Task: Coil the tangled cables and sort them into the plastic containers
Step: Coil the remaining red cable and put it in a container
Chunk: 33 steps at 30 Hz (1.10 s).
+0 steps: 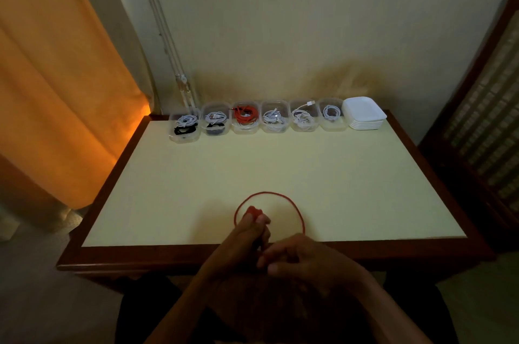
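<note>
A thin red cable [276, 194] arcs in a loop over the near middle of the table. My left hand [247, 234] grips a small bundle of that red cable, whose red end sticks out above the fingers. My right hand [297, 256] sits just right of it at the table's front edge, fingers curled and pinching the cable's strand. Along the far edge stand several clear plastic containers [332, 127] with coiled cables: white and black ones at the left [185, 124], a red coil [246, 114] in the third.
A stack of white lids [364, 113] stands at the right end of the container row. The pale table top [252, 164] has a dark wooden rim. An orange curtain [56, 77] hangs at the left, and a dark cabinet [483, 119] stands at the right.
</note>
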Each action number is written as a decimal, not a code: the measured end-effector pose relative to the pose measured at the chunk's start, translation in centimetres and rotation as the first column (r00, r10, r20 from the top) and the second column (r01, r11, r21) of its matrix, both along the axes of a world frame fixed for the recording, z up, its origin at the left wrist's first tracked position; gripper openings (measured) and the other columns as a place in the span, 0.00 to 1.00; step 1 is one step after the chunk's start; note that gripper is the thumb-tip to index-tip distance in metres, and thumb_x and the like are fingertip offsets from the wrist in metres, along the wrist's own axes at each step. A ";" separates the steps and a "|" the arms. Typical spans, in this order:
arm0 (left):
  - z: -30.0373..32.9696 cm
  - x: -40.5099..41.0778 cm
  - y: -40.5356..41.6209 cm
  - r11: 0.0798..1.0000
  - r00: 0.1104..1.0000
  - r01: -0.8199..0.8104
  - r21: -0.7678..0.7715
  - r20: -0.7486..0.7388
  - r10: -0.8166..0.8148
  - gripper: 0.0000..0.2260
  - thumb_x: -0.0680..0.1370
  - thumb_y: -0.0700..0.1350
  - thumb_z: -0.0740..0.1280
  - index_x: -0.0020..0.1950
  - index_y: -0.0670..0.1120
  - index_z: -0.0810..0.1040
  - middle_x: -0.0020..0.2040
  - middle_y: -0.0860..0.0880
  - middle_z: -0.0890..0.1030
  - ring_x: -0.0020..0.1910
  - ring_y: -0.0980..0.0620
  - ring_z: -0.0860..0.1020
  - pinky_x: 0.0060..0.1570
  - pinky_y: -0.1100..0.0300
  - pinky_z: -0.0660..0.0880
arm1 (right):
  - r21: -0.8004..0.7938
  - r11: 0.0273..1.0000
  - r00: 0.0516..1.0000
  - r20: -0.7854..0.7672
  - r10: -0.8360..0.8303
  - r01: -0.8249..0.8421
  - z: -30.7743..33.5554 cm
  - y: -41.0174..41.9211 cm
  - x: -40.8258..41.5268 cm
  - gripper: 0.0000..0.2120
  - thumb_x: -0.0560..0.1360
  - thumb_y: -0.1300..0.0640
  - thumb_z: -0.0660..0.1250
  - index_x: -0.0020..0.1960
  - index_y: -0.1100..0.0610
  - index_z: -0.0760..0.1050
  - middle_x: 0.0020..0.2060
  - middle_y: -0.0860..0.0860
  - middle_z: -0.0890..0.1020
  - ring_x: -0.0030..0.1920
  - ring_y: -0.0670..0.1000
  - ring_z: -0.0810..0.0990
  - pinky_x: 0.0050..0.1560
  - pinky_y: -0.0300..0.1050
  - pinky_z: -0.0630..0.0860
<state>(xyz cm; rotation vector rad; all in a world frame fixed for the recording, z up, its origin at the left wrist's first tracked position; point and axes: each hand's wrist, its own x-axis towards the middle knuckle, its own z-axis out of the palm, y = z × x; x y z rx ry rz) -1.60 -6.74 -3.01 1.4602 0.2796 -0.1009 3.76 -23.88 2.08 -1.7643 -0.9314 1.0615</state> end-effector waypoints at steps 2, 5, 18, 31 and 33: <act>0.1 -0.6 -0.4 0.984 0.995 0.104 0.148 -0.004 -0.104 0.16 0.82 0.55 0.55 0.50 0.43 0.73 0.38 0.50 0.74 0.36 0.54 0.72 0.35 0.65 0.70 | 0.131 0.948 0.955 -0.108 -0.276 0.289 0.1 -0.3 0.5 0.08 0.79 0.61 0.67 0.46 0.62 0.83 0.37 0.50 0.84 0.39 0.48 0.82 0.41 0.41 0.75; 1.3 -0.4 -1.1 0.978 0.983 0.186 0.091 -0.032 -0.184 0.22 0.82 0.57 0.52 0.44 0.42 0.74 0.31 0.53 0.75 0.30 0.56 0.73 0.35 0.63 0.71 | 0.184 0.856 0.871 -0.012 -0.490 0.484 0.0 -0.8 1.6 0.11 0.77 0.61 0.69 0.36 0.58 0.82 0.26 0.44 0.80 0.29 0.39 0.76 0.35 0.32 0.70; 3.0 -1.2 -1.4 0.798 0.933 0.358 -0.485 0.229 -0.279 0.14 0.82 0.47 0.52 0.41 0.44 0.71 0.29 0.50 0.65 0.27 0.53 0.65 0.33 0.59 0.66 | 0.216 0.824 0.810 0.171 -0.561 0.525 -3.8 -1.6 3.0 0.13 0.73 0.42 0.71 0.43 0.53 0.80 0.40 0.50 0.83 0.42 0.46 0.81 0.47 0.48 0.77; -1.4 -0.3 1.4 0.556 0.777 -0.620 -0.554 -0.337 0.531 0.15 0.79 0.44 0.56 0.32 0.47 0.64 0.21 0.53 0.59 0.18 0.56 0.58 0.23 0.61 0.60 | 0.018 -0.081 -0.056 -0.577 -0.815 0.997 -6.7 -4.4 6.6 0.10 0.81 0.68 0.58 0.57 0.66 0.77 0.41 0.58 0.82 0.28 0.47 0.77 0.26 0.34 0.74; -2.6 -0.3 2.3 0.462 0.686 -0.718 -0.520 -0.417 0.596 0.14 0.79 0.45 0.56 0.33 0.47 0.64 0.21 0.54 0.59 0.18 0.55 0.58 0.28 0.60 0.58 | -0.046 -0.103 -0.111 -0.530 -0.841 0.994 -7.4 -5.1 6.8 0.10 0.81 0.70 0.58 0.57 0.67 0.77 0.39 0.59 0.81 0.27 0.48 0.79 0.26 0.36 0.76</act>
